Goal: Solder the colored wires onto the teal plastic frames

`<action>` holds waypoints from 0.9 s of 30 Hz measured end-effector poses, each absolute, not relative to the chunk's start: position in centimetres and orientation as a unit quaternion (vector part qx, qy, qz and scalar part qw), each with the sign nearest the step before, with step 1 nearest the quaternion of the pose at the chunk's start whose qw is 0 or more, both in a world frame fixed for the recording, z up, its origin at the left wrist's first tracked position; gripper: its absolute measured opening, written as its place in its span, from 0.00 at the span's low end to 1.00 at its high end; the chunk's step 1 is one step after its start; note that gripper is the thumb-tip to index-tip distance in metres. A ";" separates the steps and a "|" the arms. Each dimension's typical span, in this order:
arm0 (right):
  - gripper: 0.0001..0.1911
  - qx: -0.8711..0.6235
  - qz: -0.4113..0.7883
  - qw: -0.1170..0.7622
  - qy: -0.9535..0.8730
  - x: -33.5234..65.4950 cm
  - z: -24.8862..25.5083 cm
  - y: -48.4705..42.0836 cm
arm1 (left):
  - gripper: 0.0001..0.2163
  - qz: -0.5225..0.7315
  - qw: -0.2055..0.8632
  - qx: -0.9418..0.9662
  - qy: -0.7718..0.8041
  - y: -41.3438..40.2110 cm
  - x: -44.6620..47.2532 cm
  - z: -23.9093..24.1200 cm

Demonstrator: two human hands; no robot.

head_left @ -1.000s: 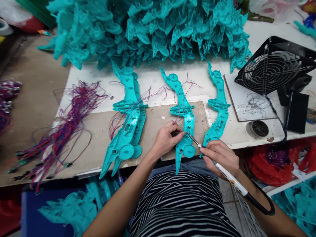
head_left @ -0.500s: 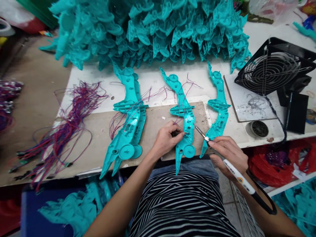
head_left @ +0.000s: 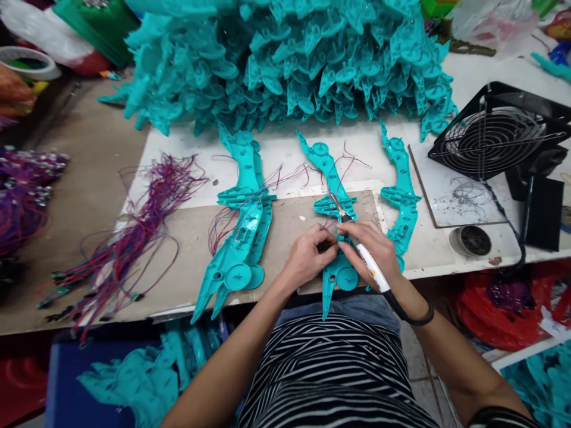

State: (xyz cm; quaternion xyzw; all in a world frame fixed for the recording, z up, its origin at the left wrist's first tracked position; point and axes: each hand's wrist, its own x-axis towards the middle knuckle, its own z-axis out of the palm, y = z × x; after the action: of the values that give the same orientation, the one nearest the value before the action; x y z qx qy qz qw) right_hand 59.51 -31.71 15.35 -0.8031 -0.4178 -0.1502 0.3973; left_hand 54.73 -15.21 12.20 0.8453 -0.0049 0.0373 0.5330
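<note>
Worktable [head_left: 479, 74], white top, brown board along part of its near edge. Heap of teal moulded-plastic parts [head_left: 289, 65], massed along the far edge. Spread bundle of red and purple wires [head_left: 147, 223], left side, running down to the near edge. Two teal bow-shaped plastic pieces [head_left: 245, 226], one overlapping the other, lower tips past the near edge. Black square fan with round wire guard [head_left: 479, 142], tilted, toward the right edge. Single teal bow-shaped plastic piece [head_left: 331, 172], midway along the near edge, beneath both hands, lower tip past that edge. Matching teal piece [head_left: 401, 208], just right of it, lower end partly behind the right hand. Right hand [head_left: 375, 252], thumb and fingers wrapped round a white-and-black pen-shaped tool with metal tip [head_left: 373, 267]; tip aimed at the far edge, above the single piece, contact cannot be told. Left hand [head_left: 310, 254], fingers curled, thumb near forefinger at that piece; whether anything is pinched cannot be told. Small round tin of dark bits [head_left: 475, 241], close to the near edge, right side.
</note>
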 end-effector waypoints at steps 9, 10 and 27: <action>0.15 -0.804 -0.151 0.402 -0.411 60.2 14.6 -30.9 | 0.04 0.024 0.565 0.824 0.028 -15.3 54.8 12.8; 0.15 -0.807 -0.154 0.402 -0.404 60.3 14.5 -31.0 | 0.05 0.015 0.587 0.809 0.040 -15.3 54.8 13.1; 0.10 -0.787 -0.163 0.500 -0.323 57.3 16.5 -36.8 | 0.04 0.017 0.548 0.832 0.082 -16.5 57.2 13.1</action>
State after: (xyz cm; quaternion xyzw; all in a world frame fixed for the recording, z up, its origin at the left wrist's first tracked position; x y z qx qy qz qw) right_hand 57.32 -36.83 16.48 -0.7869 -0.3230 -0.1633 0.4998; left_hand 57.17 -16.50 13.09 0.8320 0.0823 0.0169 0.5484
